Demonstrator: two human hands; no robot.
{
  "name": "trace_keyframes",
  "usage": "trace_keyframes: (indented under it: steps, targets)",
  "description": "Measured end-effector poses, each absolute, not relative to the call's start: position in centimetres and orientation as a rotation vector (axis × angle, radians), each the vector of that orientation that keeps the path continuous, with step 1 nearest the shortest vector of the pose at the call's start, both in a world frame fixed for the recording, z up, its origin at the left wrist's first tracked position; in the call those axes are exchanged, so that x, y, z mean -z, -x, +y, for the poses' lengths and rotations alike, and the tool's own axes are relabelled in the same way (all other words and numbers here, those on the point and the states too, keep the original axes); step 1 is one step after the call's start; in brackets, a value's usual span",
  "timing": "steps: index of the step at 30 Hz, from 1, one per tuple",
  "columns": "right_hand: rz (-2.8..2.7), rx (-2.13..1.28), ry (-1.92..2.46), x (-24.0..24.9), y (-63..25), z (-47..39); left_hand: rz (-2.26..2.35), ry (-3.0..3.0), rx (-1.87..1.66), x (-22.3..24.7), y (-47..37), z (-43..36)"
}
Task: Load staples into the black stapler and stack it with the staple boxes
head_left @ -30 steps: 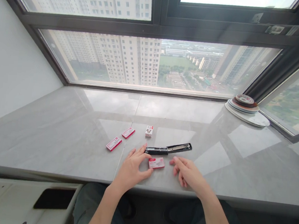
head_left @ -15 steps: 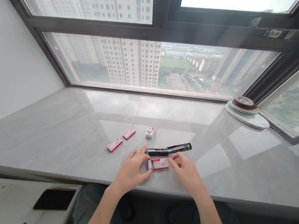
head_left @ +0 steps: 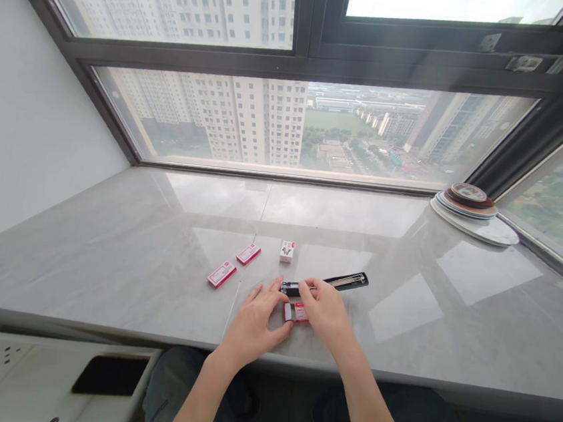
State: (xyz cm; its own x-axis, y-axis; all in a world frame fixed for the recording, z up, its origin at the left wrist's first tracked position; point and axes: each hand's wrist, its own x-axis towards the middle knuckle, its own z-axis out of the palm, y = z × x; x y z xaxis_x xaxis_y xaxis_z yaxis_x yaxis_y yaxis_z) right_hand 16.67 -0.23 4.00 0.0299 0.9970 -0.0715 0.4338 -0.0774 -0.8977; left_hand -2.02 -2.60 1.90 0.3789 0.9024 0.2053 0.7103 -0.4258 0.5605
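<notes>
A black stapler (head_left: 349,280) lies opened out on the grey stone sill, its metal channel showing. In front of it is a red and white staple box (head_left: 287,312), its left end slid open. My left hand (head_left: 257,319) steadies that box between thumb and forefinger, the other fingertips close to the stapler's left end. Over the middle of the stapler, my right hand (head_left: 326,313) has thumb and fingers pinched together at the channel. Whatever is between those fingertips is too small or hidden to make out. This hand also covers the right part of the box.
Two more red and white boxes (head_left: 222,274) lie to the left. A small white box (head_left: 286,251) stands behind the stapler. Round plates or mats (head_left: 476,218) are stacked at the far right by the window. Below left is a white perforated surface with a dark opening (head_left: 110,375).
My right hand has moved left and up from the right end of the staple box to the stapler's channel. My left hand stays at the box. The view has shifted slightly.
</notes>
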Motion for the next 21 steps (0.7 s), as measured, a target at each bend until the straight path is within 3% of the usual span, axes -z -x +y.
trace_keyframes:
  steps: [7, 15, 21]
  targets:
    - [-1.514, -0.875, 1.657, -4.0, -17.7, -0.3, 1.383, -2.262, -0.708, -1.8, 2.1, -2.5]
    - [-1.282, -1.249, 1.453, -2.4, -15.6, 0.1, 1.378, -2.274, -0.692, -1.8, 2.2, -2.5]
    - [-1.490, -1.094, 1.409, -4.1, -14.7, 0.5, 1.349, -2.288, -0.702, -1.4, 2.3, -2.3]
